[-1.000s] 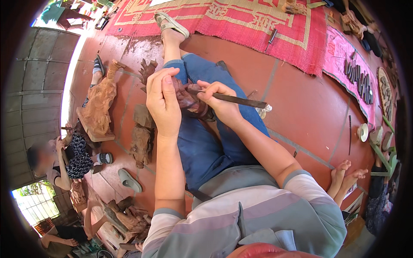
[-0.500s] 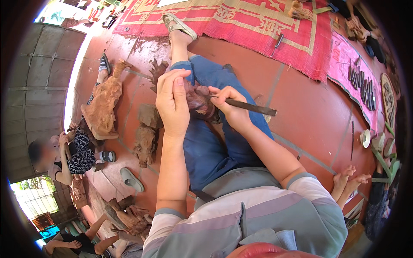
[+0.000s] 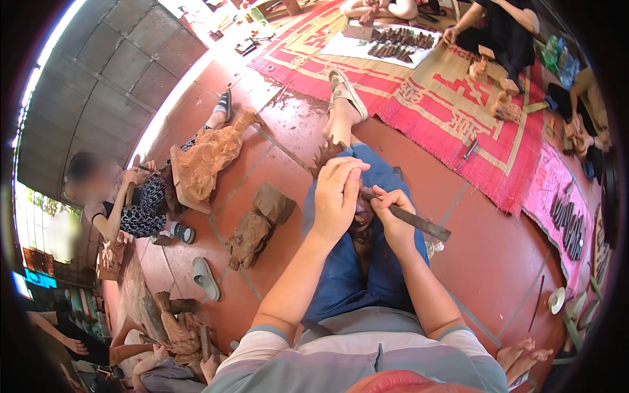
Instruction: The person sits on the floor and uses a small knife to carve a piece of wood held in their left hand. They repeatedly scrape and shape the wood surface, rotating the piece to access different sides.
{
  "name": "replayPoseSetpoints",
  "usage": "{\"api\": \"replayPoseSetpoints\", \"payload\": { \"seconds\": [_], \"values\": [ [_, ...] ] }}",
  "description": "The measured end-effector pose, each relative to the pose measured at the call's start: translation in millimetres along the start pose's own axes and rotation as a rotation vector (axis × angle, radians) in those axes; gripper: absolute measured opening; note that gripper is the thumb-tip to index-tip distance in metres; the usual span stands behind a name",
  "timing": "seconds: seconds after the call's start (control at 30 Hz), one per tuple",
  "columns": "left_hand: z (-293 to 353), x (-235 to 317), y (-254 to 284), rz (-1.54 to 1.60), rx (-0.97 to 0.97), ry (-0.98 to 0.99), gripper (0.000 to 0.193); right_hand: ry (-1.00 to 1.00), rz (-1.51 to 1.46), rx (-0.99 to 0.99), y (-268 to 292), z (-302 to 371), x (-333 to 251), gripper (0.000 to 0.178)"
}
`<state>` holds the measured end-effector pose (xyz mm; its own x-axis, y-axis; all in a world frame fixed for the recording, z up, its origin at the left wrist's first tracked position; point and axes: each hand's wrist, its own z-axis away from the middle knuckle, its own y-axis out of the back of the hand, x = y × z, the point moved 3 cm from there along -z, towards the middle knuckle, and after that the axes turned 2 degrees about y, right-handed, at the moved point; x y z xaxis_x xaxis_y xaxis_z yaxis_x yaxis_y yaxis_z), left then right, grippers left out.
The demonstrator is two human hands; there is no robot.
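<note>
A dark reddish-brown wood carving (image 3: pixel 362 217) rests between my thighs, its jagged far end (image 3: pixel 327 154) showing beyond my hands. My left hand (image 3: pixel 337 196) is cupped against the carving's left side with the fingers bent over; their contact is partly hidden. In my right hand (image 3: pixel 395 221) is a long dark chisel (image 3: pixel 424 225), gripped near its working end. Its tip points left into the carving, while the shaft sticks out to the right past my hand. My legs in blue trousers (image 3: pixel 327 281) lie on both sides of the carving.
Left on the tiles are rough wood blocks (image 3: pixel 252 236), a grey slipper (image 3: pixel 206 278) and a large pale carving (image 3: pixel 208 160) beside a seated person. A red patterned mat (image 3: pixel 439 150) lies ahead. Several dark tools lie on a pink cloth (image 3: pixel 547 177) at right.
The view has swung left and tilted up, so more of the mat and people ahead show. Both hands stay at the carving, closer together, and the chisel is still in my right hand.
</note>
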<state>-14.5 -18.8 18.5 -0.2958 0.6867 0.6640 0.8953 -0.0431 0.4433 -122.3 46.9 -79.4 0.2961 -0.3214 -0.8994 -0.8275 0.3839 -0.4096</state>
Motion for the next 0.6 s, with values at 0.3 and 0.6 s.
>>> {"api": "replayPoseSetpoints", "payload": {
  "seconds": [0.3, 0.6],
  "values": [
    [0.5, 1.3, 0.4, 0.023, 0.022, -0.005, 0.016, -0.001, 0.083, -0.044, 8.5, -2.2, 6.7, 0.015],
    [0.7, 2.6, 1.0, -0.007, -0.005, -0.037, 0.019, -0.036, -0.115, -0.083, 17.7, -14.9, 2.9, 0.015]
  ]
}}
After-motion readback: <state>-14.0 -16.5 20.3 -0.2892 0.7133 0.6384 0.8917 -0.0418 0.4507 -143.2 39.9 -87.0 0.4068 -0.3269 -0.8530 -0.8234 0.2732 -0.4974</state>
